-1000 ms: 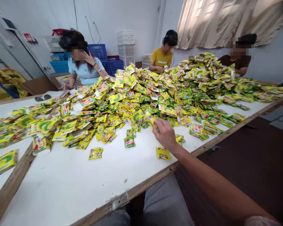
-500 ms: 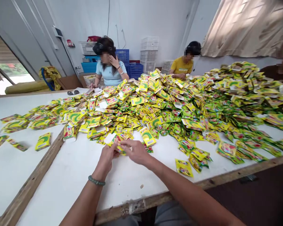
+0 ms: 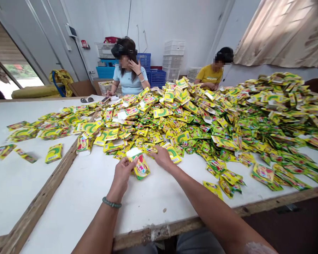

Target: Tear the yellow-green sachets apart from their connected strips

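My left hand point(image 3: 123, 171) grips a small yellow and green carton point(image 3: 142, 166) with a red picture, the thumb pressed on its front. A white flap stands raised at the carton's top end. Just to its right, my right hand point(image 3: 163, 157) reaches to the near edge of the heap, its fingers bunched together against yellow sachets point(image 3: 149, 148). What they hold, if anything, is partly hidden. Another yellow carton point(image 3: 172, 153) with a green curve and a barcode lies right behind that hand.
A large heap of cartons and green sachets point(image 3: 201, 130) spreads across the white table point(image 3: 95, 197). A wooden strip point(image 3: 50, 183) crosses the table at left. A few loose sachets point(image 3: 226, 181) lie at right. Two people point(image 3: 129, 83) point(image 3: 210, 76) sit beyond the heap, crates point(image 3: 173, 56) behind them.
My right hand has left the carton and moved to the sachets at the heap's edge. The carton in my left hand has turned, its front now facing up. The view has shifted slightly left.
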Tool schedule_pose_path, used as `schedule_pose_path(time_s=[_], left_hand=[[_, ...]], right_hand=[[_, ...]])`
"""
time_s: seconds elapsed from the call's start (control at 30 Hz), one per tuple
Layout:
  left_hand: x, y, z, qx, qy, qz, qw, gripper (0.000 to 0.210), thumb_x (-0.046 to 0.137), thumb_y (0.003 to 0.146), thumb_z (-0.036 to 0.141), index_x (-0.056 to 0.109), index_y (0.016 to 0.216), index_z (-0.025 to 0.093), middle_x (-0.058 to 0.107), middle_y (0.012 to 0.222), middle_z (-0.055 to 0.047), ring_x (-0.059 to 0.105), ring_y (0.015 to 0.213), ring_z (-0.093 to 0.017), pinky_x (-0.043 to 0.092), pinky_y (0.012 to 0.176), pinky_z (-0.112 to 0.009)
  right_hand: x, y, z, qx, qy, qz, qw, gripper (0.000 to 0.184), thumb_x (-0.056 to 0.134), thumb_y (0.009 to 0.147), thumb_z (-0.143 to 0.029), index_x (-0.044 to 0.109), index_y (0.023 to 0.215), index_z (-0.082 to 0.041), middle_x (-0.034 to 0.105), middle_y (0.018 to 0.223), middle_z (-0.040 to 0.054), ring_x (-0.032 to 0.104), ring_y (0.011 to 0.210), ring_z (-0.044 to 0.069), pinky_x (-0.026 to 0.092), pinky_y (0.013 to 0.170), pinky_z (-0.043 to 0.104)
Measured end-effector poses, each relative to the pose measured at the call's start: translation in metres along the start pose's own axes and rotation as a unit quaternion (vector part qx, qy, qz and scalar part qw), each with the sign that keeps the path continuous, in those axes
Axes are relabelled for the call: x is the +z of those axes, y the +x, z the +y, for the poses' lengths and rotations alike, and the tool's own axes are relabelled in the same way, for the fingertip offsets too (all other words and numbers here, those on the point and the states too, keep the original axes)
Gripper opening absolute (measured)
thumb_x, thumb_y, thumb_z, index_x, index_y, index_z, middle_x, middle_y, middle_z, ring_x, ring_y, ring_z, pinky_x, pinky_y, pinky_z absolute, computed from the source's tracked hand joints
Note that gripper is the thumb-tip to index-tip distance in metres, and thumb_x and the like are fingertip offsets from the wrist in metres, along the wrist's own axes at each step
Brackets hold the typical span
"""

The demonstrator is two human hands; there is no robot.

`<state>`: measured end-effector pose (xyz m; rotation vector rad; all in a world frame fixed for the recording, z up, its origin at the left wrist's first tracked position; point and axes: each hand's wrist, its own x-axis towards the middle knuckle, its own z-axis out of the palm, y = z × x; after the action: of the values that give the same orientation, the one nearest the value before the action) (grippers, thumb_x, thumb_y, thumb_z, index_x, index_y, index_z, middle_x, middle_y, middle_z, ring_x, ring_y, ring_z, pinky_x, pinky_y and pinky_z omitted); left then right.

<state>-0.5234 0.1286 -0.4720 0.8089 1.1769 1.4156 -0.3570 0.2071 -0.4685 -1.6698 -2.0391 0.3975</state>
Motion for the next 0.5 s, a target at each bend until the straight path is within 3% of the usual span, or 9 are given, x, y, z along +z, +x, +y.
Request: schedule_pose_path(time_s=[0.17, 0.27, 0.37, 0.5], left_hand=[[0.012, -0.003, -0.011, -0.009, 0.049, -0.069, 0.996, 0.042, 0.076, 0.061, 0.040, 0.052, 0.086, 0.017, 0.059, 0.059, 0.004, 0.057, 0.054, -0.012, 0.043, 0.052, -0.023], [0.015, -0.001, -0.019, -0.017, 0.072, -0.077, 0.994, 0.044, 0.079, 0.058, 0.038, 0.051, 0.085, 0.017, 0.059, 0.060, 0.004, 0.058, 0.058, -0.013, 0.044, 0.054, -0.024], [0.017, 0.000, -0.021, -0.014, 0.086, -0.105, 0.991, 0.038, 0.077, 0.061, 0.036, 0.055, 0.085, 0.015, 0.062, 0.068, 0.001, 0.060, 0.065, -0.014, 0.045, 0.058, -0.023], [0.022, -0.001, -0.018, -0.006, 0.089, -0.130, 0.988, 0.043, 0.078, 0.060, 0.035, 0.061, 0.094, 0.014, 0.067, 0.081, -0.003, 0.063, 0.077, -0.017, 0.048, 0.068, -0.025]], right_hand=[[-0.025, -0.016, 0.032, 0.063, 0.219, -0.031, 0.973, 0.016, 0.055, 0.080, -0.031, 0.051, 0.092, -0.020, 0.060, 0.069, -0.0002, 0.062, 0.061, 0.015, 0.046, 0.053, 0.024], [-0.032, -0.022, 0.045, 0.101, 0.265, 0.013, 0.959, 0.021, 0.059, 0.076, -0.031, 0.051, 0.092, -0.020, 0.059, 0.067, -0.0011, 0.060, 0.058, 0.014, 0.047, 0.050, 0.024], [-0.036, -0.024, 0.046, 0.048, 0.344, 0.045, 0.937, 0.029, 0.064, 0.071, -0.037, 0.052, 0.089, -0.019, 0.061, 0.074, 0.0004, 0.060, 0.068, 0.015, 0.049, 0.061, 0.026], [-0.037, -0.027, 0.033, -0.043, 0.414, -0.006, 0.909, 0.028, 0.060, 0.074, -0.041, 0.054, 0.085, -0.017, 0.060, 0.076, 0.0010, 0.057, 0.073, 0.013, 0.047, 0.066, 0.025]])
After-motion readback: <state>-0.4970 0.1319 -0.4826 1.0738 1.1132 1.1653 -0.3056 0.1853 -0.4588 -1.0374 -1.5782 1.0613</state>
